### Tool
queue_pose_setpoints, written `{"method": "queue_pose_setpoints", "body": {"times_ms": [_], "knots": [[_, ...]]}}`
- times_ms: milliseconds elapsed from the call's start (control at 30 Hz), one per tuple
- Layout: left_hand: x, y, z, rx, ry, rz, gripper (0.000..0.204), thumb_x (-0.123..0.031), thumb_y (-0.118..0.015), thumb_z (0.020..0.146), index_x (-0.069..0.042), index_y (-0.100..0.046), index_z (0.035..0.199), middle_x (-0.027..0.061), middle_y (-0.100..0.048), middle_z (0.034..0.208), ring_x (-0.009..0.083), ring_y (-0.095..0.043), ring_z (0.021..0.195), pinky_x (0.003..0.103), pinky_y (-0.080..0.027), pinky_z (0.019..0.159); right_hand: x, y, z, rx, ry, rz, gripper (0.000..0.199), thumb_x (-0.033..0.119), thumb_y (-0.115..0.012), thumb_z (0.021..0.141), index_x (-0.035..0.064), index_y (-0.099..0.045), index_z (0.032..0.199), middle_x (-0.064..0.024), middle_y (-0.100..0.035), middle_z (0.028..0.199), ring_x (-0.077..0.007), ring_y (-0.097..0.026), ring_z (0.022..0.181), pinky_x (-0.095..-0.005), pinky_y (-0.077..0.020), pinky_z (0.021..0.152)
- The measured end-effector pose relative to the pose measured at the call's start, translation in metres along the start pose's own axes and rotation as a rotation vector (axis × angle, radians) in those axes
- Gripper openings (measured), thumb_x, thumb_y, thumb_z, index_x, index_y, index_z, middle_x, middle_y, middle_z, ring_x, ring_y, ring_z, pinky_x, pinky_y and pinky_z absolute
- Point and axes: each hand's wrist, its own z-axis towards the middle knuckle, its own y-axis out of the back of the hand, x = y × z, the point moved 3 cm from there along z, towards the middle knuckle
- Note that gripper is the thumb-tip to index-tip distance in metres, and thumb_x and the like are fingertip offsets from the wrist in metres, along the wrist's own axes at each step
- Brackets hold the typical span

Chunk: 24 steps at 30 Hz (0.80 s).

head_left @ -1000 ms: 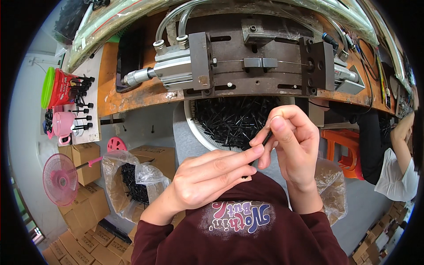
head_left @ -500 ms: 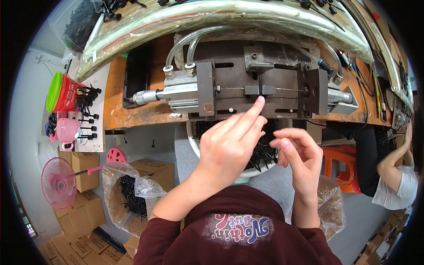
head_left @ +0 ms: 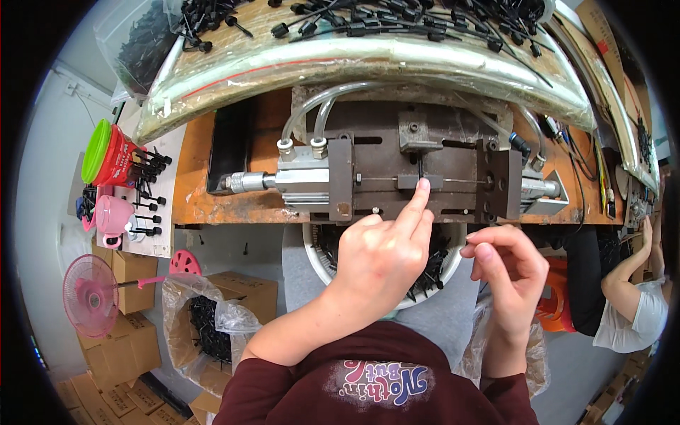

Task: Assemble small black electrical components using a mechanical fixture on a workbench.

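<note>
Steel press fixture (head_left: 418,177) takes a thin black pin (head_left: 420,167) at its central slot, left hand (head_left: 379,258) forefinger out and pressing there. Right hand (head_left: 506,265) waits beside it, fingertips pinched together; contents unclear. Seating looks under way; white basin of black parts (head_left: 319,256) remains.

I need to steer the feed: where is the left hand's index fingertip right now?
In the head view, the left hand is at centre, its index fingertip touching the small block in the middle of the metal fixture, above the white basin of black parts.
</note>
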Motion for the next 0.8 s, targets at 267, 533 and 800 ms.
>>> {"method": "queue_pose_setpoints", "body": {"times_ms": [267,533,800], "knots": [[0.000,0.000,0.003,-0.012,-0.036,-0.058,0.024,-0.008,-0.077,0.065,-0.006,-0.068,0.087,0.0115,-0.066,0.119,0.0176,-0.057,0.050,0.026,-0.048,0.052,0.073,-0.013,0.107,-0.140,0.584,-0.495,0.015,0.006,-0.072,0.079,0.0025,-0.068,0.093,-0.0023,-0.068,0.082,-0.0074,-0.055,0.060,-0.0233,-0.0445,0.056],[0.000,0.015,-0.012,0.064,-0.014,-0.246,0.022,-0.016,-0.077,0.071,-0.009,-0.069,0.090,0.0090,-0.066,0.120,0.0189,-0.059,0.052,0.027,-0.049,0.053,0.092,-0.081,0.234,0.232,0.581,-1.385,0.029,-0.004,-0.058,0.073,0.0026,-0.069,0.099,-0.0173,-0.070,0.098,-0.0346,-0.067,0.096,-0.0420,-0.0557,0.081],[-0.010,0.016,-0.047,0.236,-0.038,-0.599,0.047,-0.029,-0.076,0.076,-0.009,-0.063,0.116,0.0097,-0.063,0.124,0.0235,-0.067,0.064,0.029,-0.055,0.060,0.087,-0.087,0.260,0.504,0.442,-1.472,0.045,0.006,-0.066,0.071,0.0022,-0.061,0.116,-0.0181,-0.067,0.106,-0.0331,-0.064,0.103,-0.0405,-0.0527,0.089]]}}
